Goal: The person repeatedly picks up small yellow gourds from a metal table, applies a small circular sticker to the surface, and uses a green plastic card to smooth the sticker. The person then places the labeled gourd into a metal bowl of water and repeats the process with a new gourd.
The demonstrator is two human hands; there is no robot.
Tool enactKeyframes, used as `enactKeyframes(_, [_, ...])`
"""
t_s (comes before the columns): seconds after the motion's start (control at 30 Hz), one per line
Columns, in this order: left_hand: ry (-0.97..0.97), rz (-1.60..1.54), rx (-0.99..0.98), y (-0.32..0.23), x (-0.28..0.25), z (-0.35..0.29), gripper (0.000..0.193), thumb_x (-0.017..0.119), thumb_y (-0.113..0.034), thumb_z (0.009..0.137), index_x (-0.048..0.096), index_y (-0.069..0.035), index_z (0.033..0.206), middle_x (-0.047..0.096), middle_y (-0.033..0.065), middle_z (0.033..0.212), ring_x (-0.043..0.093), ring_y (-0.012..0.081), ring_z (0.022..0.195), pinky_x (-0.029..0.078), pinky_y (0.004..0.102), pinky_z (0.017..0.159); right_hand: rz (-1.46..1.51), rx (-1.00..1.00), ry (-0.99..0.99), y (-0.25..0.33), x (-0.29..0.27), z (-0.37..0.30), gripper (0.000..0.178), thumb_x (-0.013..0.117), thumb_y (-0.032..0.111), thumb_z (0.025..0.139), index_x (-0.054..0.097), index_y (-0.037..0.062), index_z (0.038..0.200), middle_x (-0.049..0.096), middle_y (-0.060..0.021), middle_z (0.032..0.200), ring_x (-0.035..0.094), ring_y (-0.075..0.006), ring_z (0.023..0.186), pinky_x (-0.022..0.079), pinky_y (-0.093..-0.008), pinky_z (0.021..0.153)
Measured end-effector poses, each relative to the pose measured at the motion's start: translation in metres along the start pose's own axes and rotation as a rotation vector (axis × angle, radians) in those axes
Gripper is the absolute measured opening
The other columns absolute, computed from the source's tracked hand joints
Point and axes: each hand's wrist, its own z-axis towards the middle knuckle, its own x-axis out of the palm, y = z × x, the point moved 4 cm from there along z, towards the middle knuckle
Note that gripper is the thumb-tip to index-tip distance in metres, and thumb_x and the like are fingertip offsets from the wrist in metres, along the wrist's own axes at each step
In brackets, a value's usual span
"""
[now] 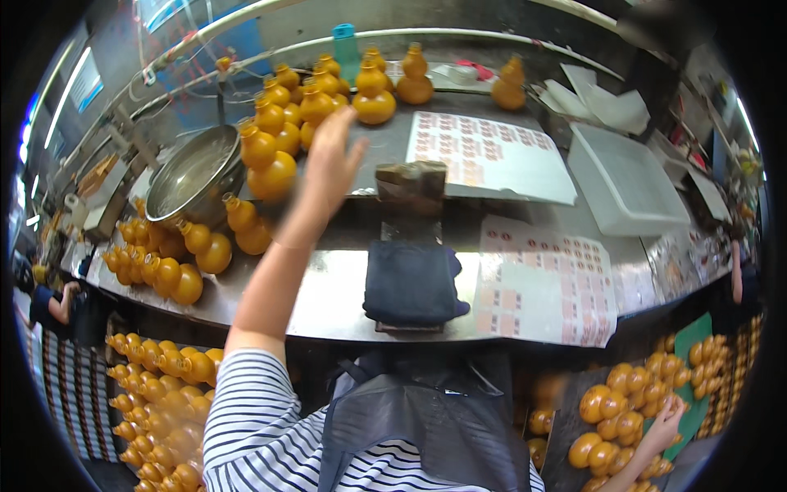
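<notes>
Beside metal bowl (193, 174), left hand (329, 157) spread, empty, near orange gourd bottles (270, 164); right hand (666, 422) seemingly touching gourds.

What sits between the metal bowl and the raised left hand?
In the head view, a cluster of orange gourd-shaped bottles stands on the steel counter between the metal bowl and the left hand.

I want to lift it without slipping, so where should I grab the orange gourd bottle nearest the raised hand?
Grip the gourd bottle at its narrow waist, coming from the right where the left hand is; it stands upright, and the metal bowl crowds its left.
</notes>
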Motion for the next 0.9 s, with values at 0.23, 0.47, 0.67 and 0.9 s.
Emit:
enactKeyframes(0.23, [0.051,0.502,-0.378,0.096,-0.095,0.051,0.047,0.077,-0.019,0.077,0.052,-0.007,0.114,0.058,0.0158,0.112,0.061,0.0294,0.099,0.049,0.0383,0.083,0.101,-0.125,0.053,0.099,0.034,0.036,0.039,0.052,0.036,0.099,0.054,0.0091,0.126,0.048,-0.0055,0.064,0.045,-0.0166,0.055,0.040,-0.0332,0.054])
enactKeyframes(0.47, [0.363,0.320,-0.047,0.134,-0.126,0.046,0.019,0.066,-0.019,0.084,0.065,-0.001,0.088,0.064,0.0175,0.092,0.061,0.0352,0.094,0.048,0.0420,0.083,0.272,-0.300,0.216,0.230,0.080,0.074,0.030,0.054,0.025,0.098,0.057,0.0076,0.123,0.048,-0.0043,0.064,0.050,-0.0142,0.059,0.042,-0.0297,0.057])
enactKeyframes(0.67, [0.078,0.152,-0.286,0.164,-0.241,0.051,0.014,0.053,-0.003,0.092,0.064,0.002,0.099,0.066,0.0072,0.089,0.064,0.0156,0.083,0.053,0.0287,0.077,0.365,-0.466,0.316,0.338,0.118,0.072,0.031,0.056,0.023,0.097,0.059,0.0059,0.122,0.053,-0.0047,0.066,0.052,-0.0133,0.059,0.043,-0.0292,0.057])
enactKeyframes(0.9, [-0.243,0.218,-0.637,0.286,-0.321,0.003,0.029,0.062,-0.025,0.093,0.069,0.003,0.092,0.070,0.0104,0.079,0.066,0.0162,0.076,0.052,0.0304,0.074,0.347,-0.540,0.280,0.367,0.142,0.069,0.027,0.056,0.021,0.096,0.060,0.0048,0.117,0.050,-0.0057,0.062,0.048,-0.0161,0.054,0.041,-0.0328,0.054])
